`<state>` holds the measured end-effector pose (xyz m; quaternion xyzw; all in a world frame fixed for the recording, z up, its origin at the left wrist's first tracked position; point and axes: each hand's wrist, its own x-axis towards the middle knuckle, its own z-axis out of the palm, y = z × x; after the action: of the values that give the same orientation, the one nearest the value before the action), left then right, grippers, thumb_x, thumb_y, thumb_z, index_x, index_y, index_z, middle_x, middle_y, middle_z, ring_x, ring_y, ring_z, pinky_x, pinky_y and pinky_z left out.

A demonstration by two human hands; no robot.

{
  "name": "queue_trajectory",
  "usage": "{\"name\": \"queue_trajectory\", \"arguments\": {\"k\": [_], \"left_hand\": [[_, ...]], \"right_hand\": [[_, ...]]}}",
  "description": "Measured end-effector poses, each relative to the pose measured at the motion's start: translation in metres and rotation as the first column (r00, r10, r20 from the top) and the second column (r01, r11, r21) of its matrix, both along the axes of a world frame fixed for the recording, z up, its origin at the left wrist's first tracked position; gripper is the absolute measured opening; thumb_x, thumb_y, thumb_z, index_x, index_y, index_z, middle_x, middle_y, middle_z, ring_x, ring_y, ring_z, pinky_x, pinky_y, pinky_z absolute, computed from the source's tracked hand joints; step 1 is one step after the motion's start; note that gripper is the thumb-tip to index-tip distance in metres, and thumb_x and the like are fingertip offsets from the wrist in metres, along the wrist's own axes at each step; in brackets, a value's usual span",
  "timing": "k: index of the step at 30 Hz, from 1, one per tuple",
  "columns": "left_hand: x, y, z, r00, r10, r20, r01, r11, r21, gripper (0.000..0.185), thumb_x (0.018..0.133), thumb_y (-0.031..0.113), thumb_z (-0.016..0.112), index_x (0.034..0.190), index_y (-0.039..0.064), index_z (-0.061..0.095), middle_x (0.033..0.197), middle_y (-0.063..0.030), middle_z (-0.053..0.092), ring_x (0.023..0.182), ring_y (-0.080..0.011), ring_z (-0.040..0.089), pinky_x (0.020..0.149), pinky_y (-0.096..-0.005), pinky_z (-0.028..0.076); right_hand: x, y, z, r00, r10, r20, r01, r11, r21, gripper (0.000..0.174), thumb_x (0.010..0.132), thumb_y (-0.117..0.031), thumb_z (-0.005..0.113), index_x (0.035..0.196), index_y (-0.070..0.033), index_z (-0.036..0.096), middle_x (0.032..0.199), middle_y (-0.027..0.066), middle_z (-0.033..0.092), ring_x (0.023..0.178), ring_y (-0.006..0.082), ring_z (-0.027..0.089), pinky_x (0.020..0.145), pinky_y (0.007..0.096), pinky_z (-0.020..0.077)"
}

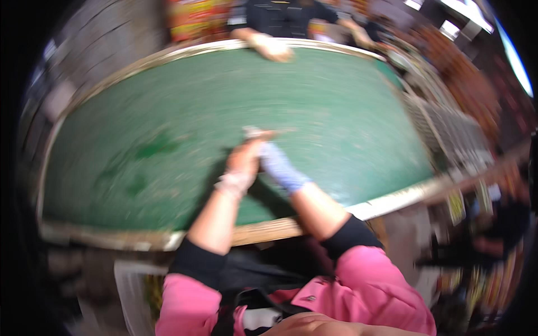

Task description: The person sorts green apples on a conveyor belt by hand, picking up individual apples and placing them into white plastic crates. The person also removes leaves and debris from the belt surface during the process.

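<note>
My left hand (245,161) reaches over the green tabletop (201,101), with a pale covering around its wrist and a whitish patch near the fingertips. Against it rests my right hand (277,166), in a pale blue glove. The two hands touch near the fingers. Motion blur hides the fingers, so I cannot tell whether something small is between them. A darker wet-looking patch (155,147) marks the green surface left of my hands.
A worn pale rim (269,231) borders the table. Across it, a co-worker in dark clothing rests a gloved hand (271,47) on the far edge. Grey slatted crates (452,134) stand at the right. A whitish container (128,290) is below the near edge, left.
</note>
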<state>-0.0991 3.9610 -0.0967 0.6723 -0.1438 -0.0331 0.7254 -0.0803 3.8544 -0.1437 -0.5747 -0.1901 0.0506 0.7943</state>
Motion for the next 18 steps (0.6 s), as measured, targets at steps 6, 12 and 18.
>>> {"name": "queue_trajectory", "arguments": {"k": [6, 12, 18], "left_hand": [[0.033, -0.012, -0.051, 0.993, -0.056, -0.105, 0.025, 0.962, -0.273, 0.055, 0.101, 0.042, 0.041, 0.128, -0.003, 0.057, 0.132, -0.0143, 0.057, 0.125, -0.0243, 0.049, 0.110, -0.0381, 0.032], [0.030, -0.006, -0.048, 0.984, -0.106, -0.145, 0.045, 0.928, -0.370, 0.066, 0.099, 0.051, 0.043, 0.131, -0.005, 0.053, 0.136, -0.0167, 0.051, 0.128, -0.0276, 0.045, 0.112, -0.0447, 0.033], [0.035, -0.005, -0.051, 0.977, -0.155, -0.147, 0.101, 0.942, -0.319, 0.078, 0.094, 0.062, 0.045, 0.138, -0.003, 0.046, 0.140, -0.0147, 0.047, 0.128, -0.0309, 0.044, 0.109, -0.0444, 0.033]], "right_hand": [[0.025, 0.001, -0.018, 0.965, -0.102, 0.241, 0.157, 0.962, -0.224, 0.034, 0.106, -0.028, 0.032, 0.113, -0.001, 0.050, 0.104, 0.0097, 0.055, 0.099, 0.0177, 0.053, 0.090, 0.0322, 0.0435], [0.071, 0.028, -0.076, 0.911, -0.137, 0.390, 0.299, 0.869, -0.395, 0.041, 0.104, -0.037, 0.028, 0.109, -0.001, 0.047, 0.095, 0.0188, 0.058, 0.095, 0.0274, 0.060, 0.081, 0.0367, 0.0459], [0.079, 0.038, -0.083, 0.886, -0.193, 0.422, 0.390, 0.804, -0.450, 0.032, 0.100, -0.031, 0.036, 0.107, -0.003, 0.049, 0.095, 0.0163, 0.057, 0.092, 0.0263, 0.059, 0.078, 0.0386, 0.0478]]}}
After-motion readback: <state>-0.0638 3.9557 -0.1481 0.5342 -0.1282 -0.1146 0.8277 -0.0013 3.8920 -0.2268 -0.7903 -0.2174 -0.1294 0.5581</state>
